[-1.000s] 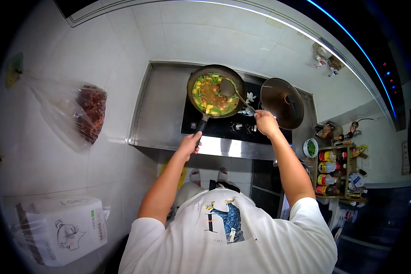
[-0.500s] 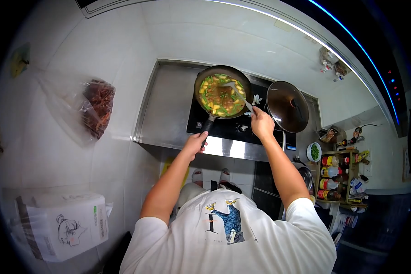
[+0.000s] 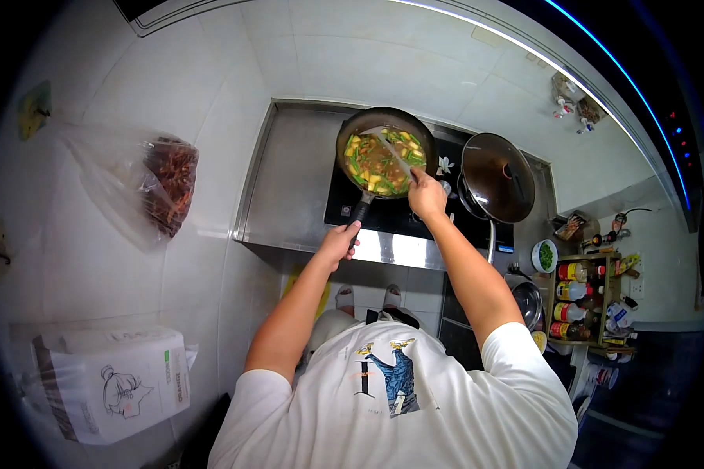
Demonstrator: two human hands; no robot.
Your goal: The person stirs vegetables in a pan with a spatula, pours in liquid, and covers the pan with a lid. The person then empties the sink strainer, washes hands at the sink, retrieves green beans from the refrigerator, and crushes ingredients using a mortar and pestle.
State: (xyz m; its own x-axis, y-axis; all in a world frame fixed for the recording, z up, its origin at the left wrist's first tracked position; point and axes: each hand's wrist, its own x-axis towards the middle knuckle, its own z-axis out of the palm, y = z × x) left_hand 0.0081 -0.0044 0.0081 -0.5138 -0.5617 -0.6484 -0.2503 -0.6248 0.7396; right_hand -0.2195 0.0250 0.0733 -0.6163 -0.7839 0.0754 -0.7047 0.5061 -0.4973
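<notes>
My left hand (image 3: 339, 244) is wrapped round the black handle (image 3: 360, 212) of a dark wok (image 3: 426, 129) on the hob. In the wok lies a brothy stew (image 3: 383, 166) with yellow chunks and green bean-like pieces. My right hand (image 3: 427, 194) grips a grey spatula (image 3: 396, 153); its blade reaches the far left part of the stew, and its lower handle is hidden in my fist. To the right of the wok, a second pan with a glass lid (image 3: 497, 178) stands on the hob.
A white bowl of chopped greens (image 3: 544, 255) sits right of the hob. Beyond it is a rack of bottles (image 3: 572, 291). A plastic bag of dark red dried food (image 3: 170, 184) hangs on the left wall, above a white tissue pack (image 3: 113, 387).
My right hand has moved left and slightly up, pushing the spatula blade toward the far left side of the wok. My left hand keeps its hold on the handle.
</notes>
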